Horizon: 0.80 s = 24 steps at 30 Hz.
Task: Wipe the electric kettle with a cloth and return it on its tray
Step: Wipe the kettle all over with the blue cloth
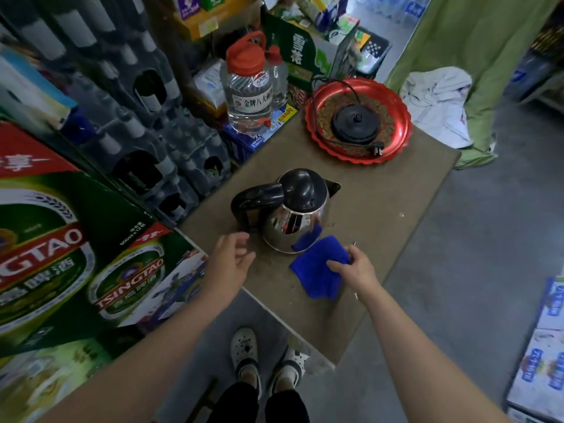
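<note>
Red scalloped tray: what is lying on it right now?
The red scalloped tray holds the round black kettle base with its black cord and plug. The tray's patterned centre beneath the base is covered.

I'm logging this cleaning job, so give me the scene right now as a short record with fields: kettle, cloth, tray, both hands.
kettle: electric kettle upright on the table, off its base, handle toward the left hand
cloth: blue cloth on the table beside the kettle
tray: red tray at the table's far end, holding the black base and its cord
left hand: left hand open, near the handle, not gripping
right hand: right hand gripping the cloth
</note>
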Each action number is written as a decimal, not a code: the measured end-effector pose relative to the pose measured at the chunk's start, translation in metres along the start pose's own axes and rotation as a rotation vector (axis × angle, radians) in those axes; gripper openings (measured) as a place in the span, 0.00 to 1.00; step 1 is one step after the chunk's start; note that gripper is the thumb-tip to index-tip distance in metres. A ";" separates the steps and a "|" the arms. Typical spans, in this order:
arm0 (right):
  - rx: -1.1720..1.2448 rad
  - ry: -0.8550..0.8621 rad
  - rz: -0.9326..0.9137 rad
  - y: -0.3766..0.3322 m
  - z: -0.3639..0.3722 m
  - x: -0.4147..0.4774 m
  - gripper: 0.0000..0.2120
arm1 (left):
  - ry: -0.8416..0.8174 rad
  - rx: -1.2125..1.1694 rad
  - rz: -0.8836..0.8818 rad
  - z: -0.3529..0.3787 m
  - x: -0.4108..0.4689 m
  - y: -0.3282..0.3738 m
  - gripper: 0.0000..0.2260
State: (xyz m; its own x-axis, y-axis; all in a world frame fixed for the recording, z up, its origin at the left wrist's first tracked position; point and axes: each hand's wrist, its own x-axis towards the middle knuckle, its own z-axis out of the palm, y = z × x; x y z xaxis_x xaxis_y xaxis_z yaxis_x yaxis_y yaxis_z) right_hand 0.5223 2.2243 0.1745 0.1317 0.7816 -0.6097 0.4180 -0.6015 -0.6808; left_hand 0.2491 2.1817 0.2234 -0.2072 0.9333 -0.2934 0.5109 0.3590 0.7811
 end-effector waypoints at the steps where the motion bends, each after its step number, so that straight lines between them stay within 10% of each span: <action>1: -0.009 -0.008 -0.061 -0.004 -0.008 -0.013 0.11 | -0.085 -0.002 0.010 0.007 -0.008 0.005 0.15; 7: 0.021 -0.189 -0.304 -0.038 -0.049 -0.087 0.18 | -0.404 0.032 0.226 0.031 -0.026 0.079 0.30; 11: 0.065 -0.225 -0.354 -0.058 -0.074 -0.104 0.24 | -0.435 -0.110 0.223 0.028 -0.022 0.122 0.08; 17: 0.132 -0.115 -0.376 -0.074 -0.093 -0.109 0.11 | -0.427 -0.097 0.287 0.016 -0.025 0.145 0.08; 24: 0.151 -0.202 -0.480 -0.107 -0.104 -0.119 0.18 | -0.438 0.003 0.378 -0.005 -0.028 0.167 0.04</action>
State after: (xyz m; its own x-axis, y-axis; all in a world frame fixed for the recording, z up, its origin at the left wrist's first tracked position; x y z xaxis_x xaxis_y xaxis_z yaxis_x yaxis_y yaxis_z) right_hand 0.5548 2.2127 0.3623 -0.2237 0.9361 -0.2715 0.2533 -0.2132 -0.9436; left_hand 0.3362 2.2156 0.3643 0.3550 0.9142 -0.1956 0.4847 -0.0011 0.8747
